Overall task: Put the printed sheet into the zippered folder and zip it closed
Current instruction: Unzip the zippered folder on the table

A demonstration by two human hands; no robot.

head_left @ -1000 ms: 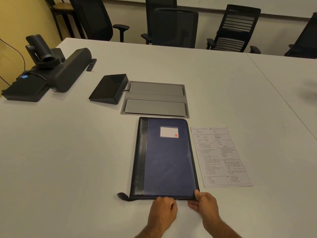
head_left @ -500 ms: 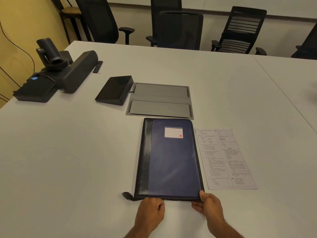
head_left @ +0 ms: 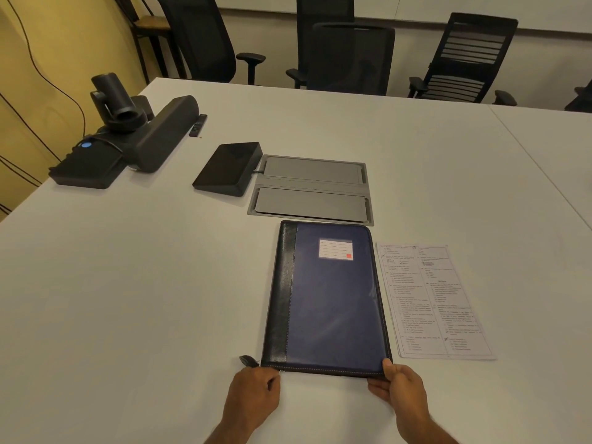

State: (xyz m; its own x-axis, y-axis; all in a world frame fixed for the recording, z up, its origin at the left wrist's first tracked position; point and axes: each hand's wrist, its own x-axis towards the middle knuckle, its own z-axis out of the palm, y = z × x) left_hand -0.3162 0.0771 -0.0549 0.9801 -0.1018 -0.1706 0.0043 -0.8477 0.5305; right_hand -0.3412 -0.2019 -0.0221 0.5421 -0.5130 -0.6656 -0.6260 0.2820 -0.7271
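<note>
Only the person's two forearms and hands show, rising from the bottom edge of the view. Both arms are bare, with no sleeve showing on either as far as the edge. The left hand wears no glove, ring or watch on the side that shows. The right hand is likewise bare, its wrist uncovered and without a band.
</note>
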